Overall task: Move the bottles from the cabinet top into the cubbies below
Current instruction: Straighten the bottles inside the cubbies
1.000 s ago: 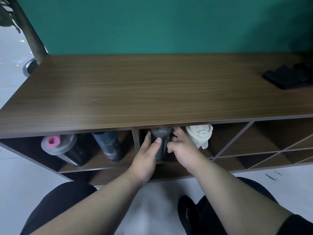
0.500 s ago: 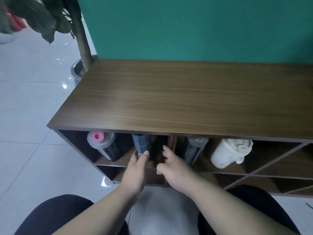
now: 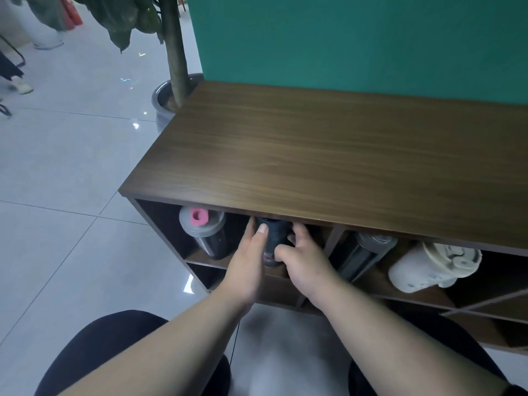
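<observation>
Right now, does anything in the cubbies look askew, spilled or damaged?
Nothing spilled or broken shows. The bottles lean rather than stand straight: the pink-capped bottle, the grey-lidded bottle and the cream jug all tilt. Both hands hold the dark bottle in the left cubby.

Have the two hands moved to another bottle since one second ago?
Yes. Earlier they held the bottle right of the divider; now the left hand and right hand grip the dark bottle left of it.

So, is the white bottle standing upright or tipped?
Tipped: the white bottle lies in its cubby, its lid facing up and out.
</observation>
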`<control>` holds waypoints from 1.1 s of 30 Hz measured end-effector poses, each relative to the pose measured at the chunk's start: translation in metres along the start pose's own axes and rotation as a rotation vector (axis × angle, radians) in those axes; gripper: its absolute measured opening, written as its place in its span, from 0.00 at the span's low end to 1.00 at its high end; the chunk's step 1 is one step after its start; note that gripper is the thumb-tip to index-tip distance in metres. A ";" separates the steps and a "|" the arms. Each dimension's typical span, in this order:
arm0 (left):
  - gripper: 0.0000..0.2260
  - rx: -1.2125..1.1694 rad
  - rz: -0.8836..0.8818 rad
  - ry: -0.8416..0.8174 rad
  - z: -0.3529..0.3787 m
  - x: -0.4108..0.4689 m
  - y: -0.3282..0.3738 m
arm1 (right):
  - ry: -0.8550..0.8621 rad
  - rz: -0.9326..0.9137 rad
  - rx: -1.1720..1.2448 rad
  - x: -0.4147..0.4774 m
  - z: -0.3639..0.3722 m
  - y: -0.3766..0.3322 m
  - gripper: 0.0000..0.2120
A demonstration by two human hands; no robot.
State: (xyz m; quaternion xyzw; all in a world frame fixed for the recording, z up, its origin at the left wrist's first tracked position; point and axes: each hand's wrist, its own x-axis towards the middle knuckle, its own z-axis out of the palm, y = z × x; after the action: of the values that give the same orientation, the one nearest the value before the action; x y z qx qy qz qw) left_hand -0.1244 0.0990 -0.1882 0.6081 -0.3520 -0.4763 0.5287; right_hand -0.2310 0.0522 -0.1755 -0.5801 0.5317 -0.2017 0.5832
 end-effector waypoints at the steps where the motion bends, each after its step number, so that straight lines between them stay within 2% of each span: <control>1: 0.24 -0.004 0.001 -0.001 0.001 -0.001 0.000 | -0.003 -0.002 0.001 0.000 0.000 0.000 0.27; 6: 0.26 0.026 -0.010 0.019 0.002 -0.001 0.001 | 0.005 0.019 -0.013 0.000 -0.002 -0.001 0.27; 9: 0.28 0.053 -0.081 0.042 -0.002 -0.010 0.009 | -0.012 0.024 -0.021 -0.005 -0.004 0.000 0.33; 11: 0.32 0.161 -0.156 0.065 -0.015 -0.023 0.021 | -0.079 0.079 -0.060 -0.013 -0.003 0.004 0.39; 14: 0.37 0.385 -0.141 -0.016 -0.052 -0.041 0.045 | -0.224 0.176 -0.118 -0.028 0.012 0.003 0.38; 17: 0.30 0.633 -0.208 0.008 -0.098 -0.043 0.058 | -0.244 0.161 -0.104 -0.024 0.040 -0.007 0.40; 20: 0.20 0.454 -0.308 0.139 -0.129 -0.037 0.059 | -0.228 0.137 -0.048 -0.010 0.073 -0.026 0.45; 21: 0.22 0.403 -0.305 0.159 -0.135 -0.033 0.054 | -0.196 0.130 -0.043 -0.002 0.083 -0.030 0.48; 23: 0.38 0.304 -0.279 0.170 -0.145 -0.023 0.040 | -0.133 0.129 -0.070 0.012 0.096 -0.036 0.50; 25: 0.46 0.213 -0.264 0.151 -0.150 -0.012 0.031 | -0.106 0.120 -0.072 0.022 0.104 -0.043 0.45; 28: 0.46 0.087 -0.270 0.113 -0.151 -0.001 0.025 | -0.087 0.112 -0.042 0.034 0.113 -0.050 0.28; 30: 0.43 -0.013 -0.274 0.118 -0.150 0.004 0.023 | -0.092 0.111 -0.035 0.038 0.116 -0.050 0.25; 33: 0.40 -0.059 -0.279 0.133 -0.150 0.010 0.020 | -0.091 0.096 -0.025 0.038 0.118 -0.048 0.25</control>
State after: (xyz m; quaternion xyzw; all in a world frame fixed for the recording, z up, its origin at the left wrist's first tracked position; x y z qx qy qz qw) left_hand 0.0230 0.1321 -0.1727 0.6654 -0.2141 -0.5141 0.4972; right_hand -0.0982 0.0629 -0.1754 -0.5696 0.5342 -0.1403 0.6087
